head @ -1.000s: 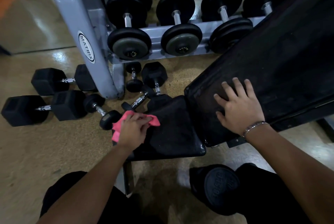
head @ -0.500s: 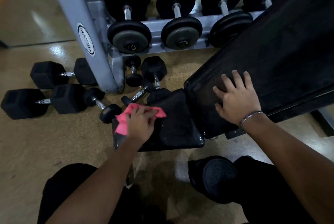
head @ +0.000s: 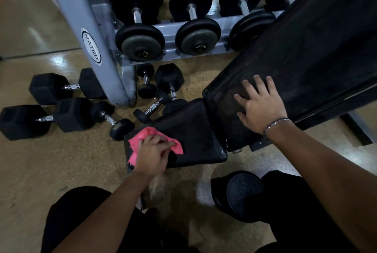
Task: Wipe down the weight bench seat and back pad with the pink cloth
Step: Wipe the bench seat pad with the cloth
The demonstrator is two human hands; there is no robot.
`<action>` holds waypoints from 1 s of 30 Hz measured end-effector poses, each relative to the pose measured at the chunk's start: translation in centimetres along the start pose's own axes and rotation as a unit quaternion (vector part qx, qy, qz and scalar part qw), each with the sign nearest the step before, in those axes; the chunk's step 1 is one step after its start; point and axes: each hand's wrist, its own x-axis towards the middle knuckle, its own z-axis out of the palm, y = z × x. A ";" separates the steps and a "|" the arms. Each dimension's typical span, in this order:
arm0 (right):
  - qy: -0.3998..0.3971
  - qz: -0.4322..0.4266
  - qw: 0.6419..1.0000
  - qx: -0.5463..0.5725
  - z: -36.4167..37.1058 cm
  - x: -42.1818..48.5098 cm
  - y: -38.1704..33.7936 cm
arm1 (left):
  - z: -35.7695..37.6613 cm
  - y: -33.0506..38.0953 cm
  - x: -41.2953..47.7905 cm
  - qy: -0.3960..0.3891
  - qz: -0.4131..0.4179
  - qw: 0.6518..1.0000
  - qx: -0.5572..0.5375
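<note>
The black bench seat (head: 195, 130) lies low in the middle of the head view, and the long black back pad (head: 306, 52) slopes up to the right from it. My left hand (head: 153, 154) presses the pink cloth (head: 142, 137) onto the seat's left front corner. The cloth bunches out on both sides of my fingers. My right hand (head: 261, 105) rests flat, fingers spread, on the lower end of the back pad. A metal bracelet circles that wrist.
A grey dumbbell rack (head: 85, 34) with several round dumbbells (head: 140, 42) stands behind the bench. Several hex dumbbells (head: 47, 120) lie on the floor left of the seat. A round weight (head: 244, 193) sits by my right knee. My dark-trousered legs fill the bottom.
My left hand has slid the pink cloth across the seat's left part and back toward its front corner. My right hand stays flat on the back pad.
</note>
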 end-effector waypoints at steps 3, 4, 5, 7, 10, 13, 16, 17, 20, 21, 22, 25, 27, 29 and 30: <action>-0.008 0.005 1.000 -0.004 -0.2 0.2 -0.4 | 0.8 3.0 2.0 0.029 -0.124 0.991 0.027; -0.010 0.004 1.000 -0.006 -0.3 0.3 -0.4 | 1.2 3.8 1.4 0.029 -0.111 0.993 0.030; -0.012 0.002 1.000 -0.007 -0.3 0.4 -0.3 | 1.5 4.0 0.3 0.022 -0.063 0.997 0.023; -0.016 -0.003 1.000 -0.010 -0.5 0.5 -0.1 | 1.3 2.9 -2.1 0.009 0.039 0.999 0.011; -0.018 -0.007 1.000 -0.017 -0.6 0.5 0.0 | 0.7 2.9 -0.7 0.014 -0.005 0.999 0.040; -0.021 -0.008 1.000 -0.015 -0.7 0.6 0.0 | 1.7 6.3 1.0 0.019 -0.074 0.996 0.034; -0.021 -0.010 1.000 -0.014 -0.6 0.8 -0.1 | 1.9 5.7 -1.8 0.003 0.051 0.998 0.031; -0.021 -0.009 1.000 -0.012 -0.5 0.7 0.0 | 1.5 5.0 -2.4 0.001 0.069 0.997 0.035; -0.015 -0.006 1.000 -0.013 -0.3 0.6 0.0 | 1.5 5.7 -0.7 0.007 -0.008 0.999 0.052; -0.015 -0.005 1.000 -0.013 -0.4 0.6 0.0 | 1.8 7.1 0.1 0.006 -0.037 0.998 0.044; -0.014 -0.005 1.000 -0.011 -0.5 0.7 -0.1 | 2.3 8.5 0.6 0.005 -0.041 0.998 0.036; -0.017 -0.005 1.000 -0.009 -0.3 0.8 -0.2 | 3.3 9.6 -0.7 -0.004 0.048 0.999 0.022; -0.020 -0.002 1.000 -0.011 -0.5 0.5 0.0 | 2.5 8.2 -1.7 -0.014 0.080 0.996 0.023; -0.025 -0.004 1.000 -0.001 -0.7 0.3 0.4 | 2.0 8.3 -1.4 -0.026 0.019 0.999 0.035; -0.031 -0.009 0.999 0.004 -1.2 0.4 0.5 | 1.9 9.1 -0.7 -0.037 -0.029 0.998 0.039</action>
